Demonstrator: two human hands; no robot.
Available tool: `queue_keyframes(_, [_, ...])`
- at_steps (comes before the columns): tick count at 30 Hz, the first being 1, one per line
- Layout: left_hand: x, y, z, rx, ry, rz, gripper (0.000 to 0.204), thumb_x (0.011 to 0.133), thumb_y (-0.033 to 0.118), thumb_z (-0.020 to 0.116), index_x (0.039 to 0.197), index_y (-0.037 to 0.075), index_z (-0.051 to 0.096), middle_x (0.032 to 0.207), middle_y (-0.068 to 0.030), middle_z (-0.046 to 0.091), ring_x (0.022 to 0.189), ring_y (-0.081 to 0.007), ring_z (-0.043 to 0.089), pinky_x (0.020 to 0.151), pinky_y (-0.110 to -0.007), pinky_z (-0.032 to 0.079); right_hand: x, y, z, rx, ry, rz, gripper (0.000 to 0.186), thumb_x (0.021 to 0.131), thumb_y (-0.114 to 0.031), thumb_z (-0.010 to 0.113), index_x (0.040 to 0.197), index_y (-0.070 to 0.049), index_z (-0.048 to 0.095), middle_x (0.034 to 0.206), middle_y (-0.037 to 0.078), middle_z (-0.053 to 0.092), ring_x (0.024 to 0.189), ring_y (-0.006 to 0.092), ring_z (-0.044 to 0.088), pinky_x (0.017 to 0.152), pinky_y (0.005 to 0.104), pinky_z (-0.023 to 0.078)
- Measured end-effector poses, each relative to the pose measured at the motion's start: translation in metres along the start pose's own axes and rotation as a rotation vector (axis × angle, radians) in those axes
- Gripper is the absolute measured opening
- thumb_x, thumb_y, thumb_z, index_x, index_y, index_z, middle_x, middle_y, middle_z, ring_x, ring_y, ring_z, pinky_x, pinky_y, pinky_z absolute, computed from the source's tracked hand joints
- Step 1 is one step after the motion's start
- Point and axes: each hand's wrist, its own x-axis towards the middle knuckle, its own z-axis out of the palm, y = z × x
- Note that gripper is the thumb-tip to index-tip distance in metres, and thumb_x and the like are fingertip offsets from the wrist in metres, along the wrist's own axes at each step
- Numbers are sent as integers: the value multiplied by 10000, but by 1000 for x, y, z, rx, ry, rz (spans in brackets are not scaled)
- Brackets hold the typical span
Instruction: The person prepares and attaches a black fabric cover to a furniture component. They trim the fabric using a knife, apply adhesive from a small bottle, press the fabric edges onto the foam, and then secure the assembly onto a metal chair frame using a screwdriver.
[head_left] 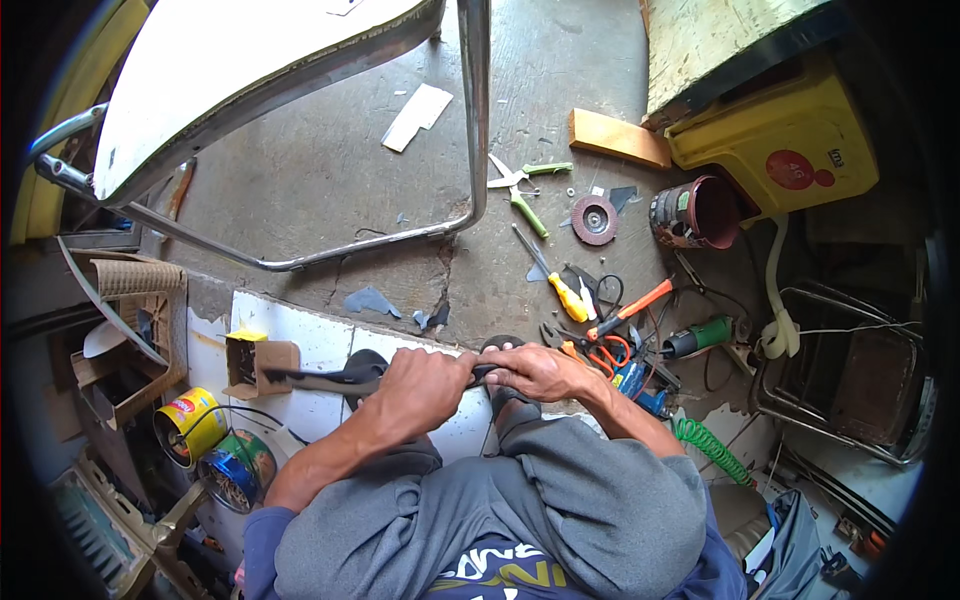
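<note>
Between my knees I grip a long dark piece (pixel 330 380) with both hands; its kind I cannot make out. My left hand (pixel 425 390) is closed around its middle, and the flatter end sticks out leftward above the white tiles, beside a small open cardboard box (pixel 262 365). My right hand (pixel 543 373) is closed on the other end, thumb and fingers pressed together close to the left hand. The fingers hide much of that end. Right of my right hand lie pliers with orange handles (pixel 600 358) and a yellow-handled screwdriver (pixel 567 295).
A metal-framed white table (pixel 250 60) stands ahead on the left. Green-handled shears (pixel 528 200), a flap disc (pixel 594 219), a wooden block (pixel 620 138) and an orange-handled hammer (pixel 640 303) lie on the floor. A paint can (pixel 690 215) is at right; tins (pixel 190 425) stand at left.
</note>
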Motion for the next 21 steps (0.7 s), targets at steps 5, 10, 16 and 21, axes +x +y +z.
queue_keyframes(5, [-5,-1,12,91,355,32,154,998,216,595,1056,81,641,821,-146,726,691,-342,722,593,-459,540,2,-4,2,-190,434,-267,293,943,-115,698,1229,-52,679,999,199,740,908,392,719,772,438,571])
queue_keyframes(10, [15,-17,-10,-132,189,-52,204,986,278,633,1014,83,686,825,-177,721,760,-416,700,683,-544,522,1,-5,-25,66,241,119,319,992,-348,684,1098,-56,754,831,159,740,757,218,726,692,376,539])
queue_keyframes(16, [41,-36,-8,-359,52,-97,266,986,293,631,1068,58,725,881,-233,714,865,-427,691,763,-529,507,9,9,-40,393,96,401,560,1022,-514,611,1192,4,743,978,75,763,874,151,670,805,327,523])
queue_keyframes(21, [52,-49,3,-462,-68,-110,283,989,277,625,1083,34,735,854,-214,714,841,-376,695,764,-481,503,15,32,-30,459,88,426,587,998,-559,626,1125,-7,776,925,67,751,825,116,633,760,323,503])
